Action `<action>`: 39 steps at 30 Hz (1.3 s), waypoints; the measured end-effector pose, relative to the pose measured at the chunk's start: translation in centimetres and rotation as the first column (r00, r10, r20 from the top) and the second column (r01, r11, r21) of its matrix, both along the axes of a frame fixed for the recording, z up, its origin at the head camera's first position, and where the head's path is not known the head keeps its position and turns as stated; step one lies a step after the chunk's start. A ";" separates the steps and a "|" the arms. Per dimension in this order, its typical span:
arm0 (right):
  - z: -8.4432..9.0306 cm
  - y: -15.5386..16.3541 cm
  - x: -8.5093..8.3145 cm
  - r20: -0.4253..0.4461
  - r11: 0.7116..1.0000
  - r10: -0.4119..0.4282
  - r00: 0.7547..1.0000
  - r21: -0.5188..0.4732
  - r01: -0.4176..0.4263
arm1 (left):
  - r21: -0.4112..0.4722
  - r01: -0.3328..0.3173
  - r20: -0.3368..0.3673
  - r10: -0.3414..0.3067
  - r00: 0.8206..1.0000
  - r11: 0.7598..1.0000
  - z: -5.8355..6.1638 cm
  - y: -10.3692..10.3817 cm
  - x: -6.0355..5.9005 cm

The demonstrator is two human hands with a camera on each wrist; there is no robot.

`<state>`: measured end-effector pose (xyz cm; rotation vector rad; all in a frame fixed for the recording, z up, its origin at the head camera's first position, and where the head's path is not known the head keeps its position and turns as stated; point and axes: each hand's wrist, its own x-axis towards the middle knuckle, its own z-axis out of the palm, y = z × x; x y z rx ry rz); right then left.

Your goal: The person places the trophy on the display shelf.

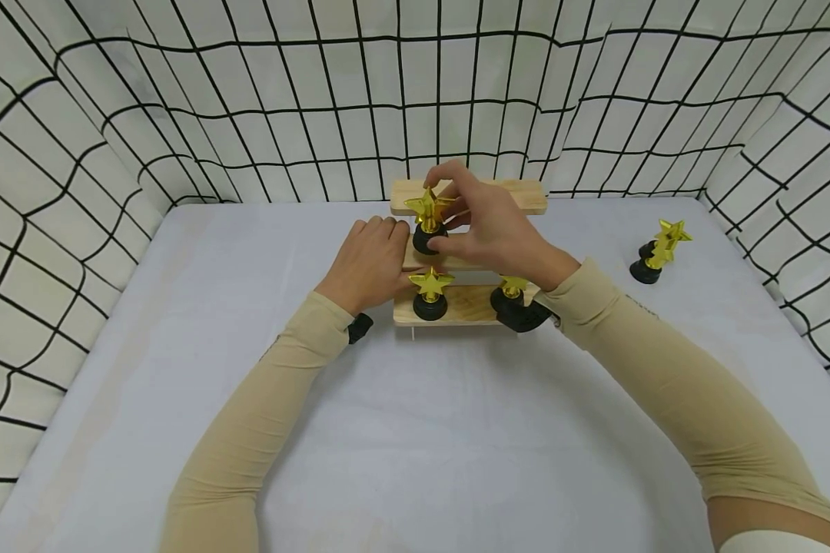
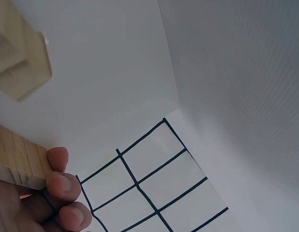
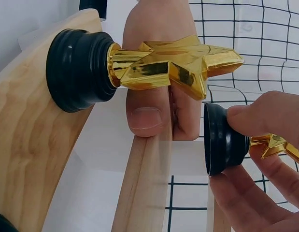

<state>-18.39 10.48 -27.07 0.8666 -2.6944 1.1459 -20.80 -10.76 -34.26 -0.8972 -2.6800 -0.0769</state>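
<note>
Right hand [image 1: 487, 230] pinching a gold star trophy [image 1: 429, 219] by its black base, thumb and fingertips [image 3: 246, 121] curled round the rim, the star pointing away from the palm. Trophy held at the middle step of a stepped wooden rack [image 1: 466, 306], just off the plank in the right wrist view.

Left hand [image 1: 366, 261] flat against the rack's left end, fingers straight and pressed on the wood, gripping nothing; fingertips [image 2: 62, 181] showing past the plank edge in the left wrist view.

Directly below the right hand, a second star trophy [image 1: 430, 292] upright on the lowest step. Under the right wrist, a third trophy [image 1: 510, 290], partly hidden. Far out to the right of the right hand, a pair of star trophies [image 1: 659, 252] standing on the white surface [image 1: 415, 430]. Beyond both hands, the top step against a grid-patterned cloth wall [image 1: 318, 100].
</note>
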 end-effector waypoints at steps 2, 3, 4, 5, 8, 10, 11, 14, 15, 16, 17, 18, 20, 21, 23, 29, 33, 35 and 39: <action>0.1 -0.1 -0.1 0.002 1.000 0.003 1.000 -0.001 -0.003 | 0.002 -0.001 0.003 0.001 1.000 1.000 0.0 0.0 0.0; 0.2 -0.1 -0.1 0.005 1.000 0.004 1.000 0.001 -0.004 | 0.003 -0.001 0.003 0.001 1.000 1.000 0.0 0.0 0.0; 0.2 -0.2 -0.2 0.010 1.000 0.008 1.000 0.003 -0.008 | 0.004 0.000 0.003 0.000 1.000 1.000 0.1 0.0 0.0; 0.2 -0.2 -0.2 0.017 1.000 0.010 1.000 0.006 -0.011 | 0.005 0.001 0.003 -0.001 1.000 1.000 0.1 0.0 0.0; 0.2 -0.4 -0.4 0.031 1.000 0.019 0.999 0.025 -0.020 | 0.006 0.000 0.006 0.000 1.000 1.000 0.1 0.0 0.0; 0.2 -0.5 -0.5 0.036 0.999 0.021 0.999 0.046 -0.022 | 0.003 0.000 0.007 0.000 1.000 1.000 0.1 0.0 0.0; 0.2 -0.6 -0.5 0.039 0.998 0.020 0.999 0.056 -0.022 | 0.001 0.000 0.008 0.000 1.000 1.000 0.1 0.0 0.0; 0.3 -0.6 -0.6 0.043 0.996 0.013 0.999 0.084 -0.017 | -0.005 -0.002 0.009 0.002 1.000 1.000 0.1 0.1 0.0; 0.3 -0.6 -0.7 0.047 0.996 0.011 0.999 0.092 -0.015 | -0.006 -0.001 0.009 0.001 1.000 1.000 0.1 0.1 0.0; 0.3 -0.7 -0.7 0.053 0.995 0.009 0.999 0.098 -0.015 | -0.005 -0.001 0.012 0.001 1.000 1.000 0.1 0.1 -0.1; 0.3 -0.7 -0.7 0.062 0.994 0.006 0.998 0.104 -0.013 | -0.006 -0.002 0.012 0.002 1.000 1.000 0.2 0.1 -0.1; 0.4 -0.7 -0.7 0.071 0.994 0.004 0.997 0.111 -0.012 | -0.007 -0.002 0.015 0.002 1.000 1.000 0.2 0.1 -0.1; 0.4 -0.8 -0.7 0.091 0.992 0.001 0.996 0.123 -0.012 | -0.012 -0.005 0.018 0.005 1.000 1.000 0.2 0.1 -0.1; 0.4 -0.8 -0.7 0.101 0.992 -0.001 0.995 0.129 -0.012 | -0.014 -0.007 0.021 0.007 1.000 1.000 0.2 0.1 -0.1; 0.3 -0.9 -0.7 0.117 0.990 -0.006 0.993 0.138 -0.010 | -0.021 -0.011 0.025 0.011 1.000 1.000 0.3 0.1 -0.1; 0.2 -0.9 -0.6 0.122 0.989 -0.010 0.992 0.145 -0.008 | -0.021 -0.010 0.012 0.010 1.000 1.000 0.2 0.1 -0.1; 0.2 -0.9 -0.7 0.118 0.989 -0.009 0.993 0.148 -0.008 | -0.009 -0.003 -0.009 0.003 1.000 1.000 0.1 0.0 0.0; 0.2 -0.8 -0.6 0.116 0.988 -0.009 0.993 0.152 -0.009 | -0.003 0.001 -0.014 -0.001 1.000 1.000 0.1 0.0 0.0; 0.3 -0.7 -0.6 0.118 0.988 -0.007 0.993 0.153 -0.012 | 0.013 0.004 -0.008 -0.004 1.000 1.000 0.0 -0.1 0.0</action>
